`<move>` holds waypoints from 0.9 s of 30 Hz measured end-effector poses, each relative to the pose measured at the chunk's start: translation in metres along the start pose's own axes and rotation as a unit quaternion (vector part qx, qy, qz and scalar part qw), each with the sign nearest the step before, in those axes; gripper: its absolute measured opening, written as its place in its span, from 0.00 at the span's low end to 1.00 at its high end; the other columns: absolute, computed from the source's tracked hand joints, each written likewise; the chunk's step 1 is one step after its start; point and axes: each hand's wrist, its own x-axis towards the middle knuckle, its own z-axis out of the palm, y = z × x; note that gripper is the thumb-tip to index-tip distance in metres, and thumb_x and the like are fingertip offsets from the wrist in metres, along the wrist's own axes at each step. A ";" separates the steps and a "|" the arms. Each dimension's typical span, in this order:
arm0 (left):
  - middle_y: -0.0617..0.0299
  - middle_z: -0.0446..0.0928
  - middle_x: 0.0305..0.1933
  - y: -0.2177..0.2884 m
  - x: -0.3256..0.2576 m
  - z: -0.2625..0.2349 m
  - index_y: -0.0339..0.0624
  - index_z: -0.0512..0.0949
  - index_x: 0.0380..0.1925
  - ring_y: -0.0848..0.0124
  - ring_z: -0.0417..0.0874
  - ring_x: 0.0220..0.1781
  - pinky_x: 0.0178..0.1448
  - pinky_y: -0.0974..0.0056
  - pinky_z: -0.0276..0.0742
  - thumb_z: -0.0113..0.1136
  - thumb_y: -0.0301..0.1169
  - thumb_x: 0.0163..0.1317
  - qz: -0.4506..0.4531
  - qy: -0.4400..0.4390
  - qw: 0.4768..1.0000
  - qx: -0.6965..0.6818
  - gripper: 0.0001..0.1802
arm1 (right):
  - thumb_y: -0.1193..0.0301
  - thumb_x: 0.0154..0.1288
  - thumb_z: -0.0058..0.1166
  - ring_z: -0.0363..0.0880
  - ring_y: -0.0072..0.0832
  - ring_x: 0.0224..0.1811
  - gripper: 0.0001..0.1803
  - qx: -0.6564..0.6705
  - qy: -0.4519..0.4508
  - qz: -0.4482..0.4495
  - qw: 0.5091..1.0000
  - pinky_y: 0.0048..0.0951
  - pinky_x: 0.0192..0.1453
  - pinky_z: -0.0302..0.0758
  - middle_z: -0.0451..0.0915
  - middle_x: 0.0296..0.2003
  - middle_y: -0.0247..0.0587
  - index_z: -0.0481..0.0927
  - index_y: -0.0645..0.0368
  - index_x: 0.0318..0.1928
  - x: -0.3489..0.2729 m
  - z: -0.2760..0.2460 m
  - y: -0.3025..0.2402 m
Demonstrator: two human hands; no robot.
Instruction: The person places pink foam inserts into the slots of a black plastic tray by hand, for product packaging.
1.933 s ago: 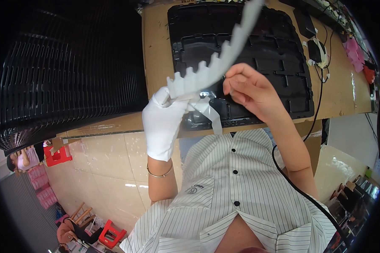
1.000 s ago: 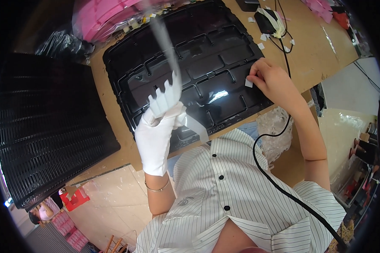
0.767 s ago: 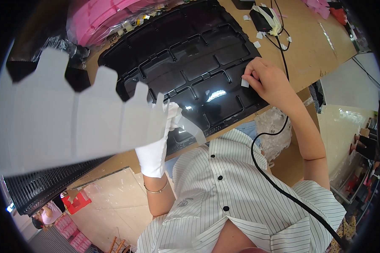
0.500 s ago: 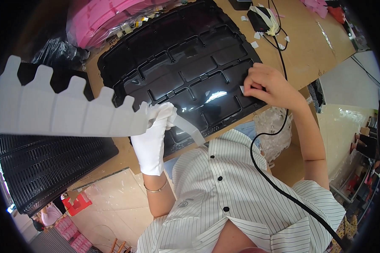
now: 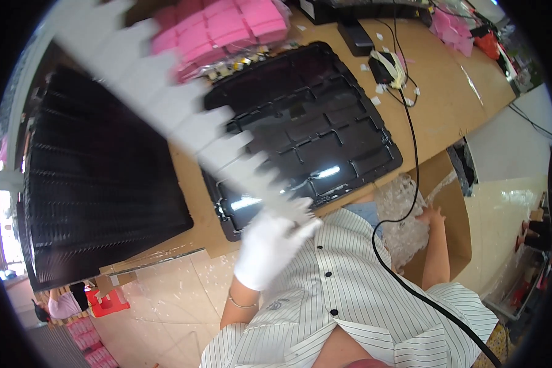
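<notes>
My left hand, in a white glove, is closed on one end of a long white strip with a row of notched tabs along one edge. The strip rises slantwise to the upper left, blurred by motion, and crosses over part of a black moulded plastic tray on the table. Bare and with its fingers apart, my right hand is at the open cardboard box on the right, beside clear plastic scraps. Nothing shows in its fingers.
A tall stack of black trays stands on the left. Pink bundles in clear plastic lie behind the tray. A black cable runs from a small black device across my front. White bits are scattered on the table.
My right hand has left the tray's right edge, where it pinched a small pale piece, and dropped to the box, fingers spread. My left hand has come nearer me, swinging the strip steeper.
</notes>
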 end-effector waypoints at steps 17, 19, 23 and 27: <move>0.70 0.81 0.37 -0.016 0.002 -0.004 0.53 0.80 0.41 0.66 0.79 0.38 0.50 0.59 0.67 0.67 0.39 0.54 0.099 0.070 0.987 0.108 0.14 | 0.73 0.60 0.56 0.76 0.40 0.51 0.09 0.164 0.562 -0.643 0.494 0.36 0.54 0.75 0.80 0.45 0.43 0.81 0.63 0.41 -0.074 -0.388 -0.356; 0.72 0.80 0.38 -0.028 -0.003 -0.008 0.53 0.81 0.41 0.68 0.78 0.42 0.53 0.60 0.66 0.67 0.38 0.54 0.083 0.057 0.990 0.103 0.14 | 0.73 0.59 0.56 0.77 0.41 0.50 0.10 0.106 0.564 -0.644 0.507 0.36 0.54 0.75 0.79 0.44 0.44 0.81 0.63 0.41 -0.047 -0.405 -0.380; 0.71 0.80 0.37 -0.038 -0.001 -0.033 0.51 0.82 0.35 0.68 0.78 0.39 0.51 0.61 0.67 0.68 0.31 0.53 0.060 0.113 0.986 0.108 0.09 | 0.73 0.56 0.58 0.77 0.40 0.45 0.09 -0.054 0.520 -0.597 0.608 0.37 0.51 0.75 0.79 0.41 0.42 0.81 0.62 0.38 -0.004 -0.420 -0.405; 0.68 0.80 0.37 -0.046 0.032 -0.054 0.50 0.82 0.34 0.67 0.78 0.39 0.49 0.61 0.70 0.68 0.28 0.52 0.096 0.146 0.975 0.138 0.09 | 0.72 0.56 0.58 0.77 0.40 0.44 0.07 -0.008 0.562 -0.630 0.536 0.37 0.49 0.75 0.78 0.37 0.42 0.80 0.62 0.35 -0.005 -0.426 -0.404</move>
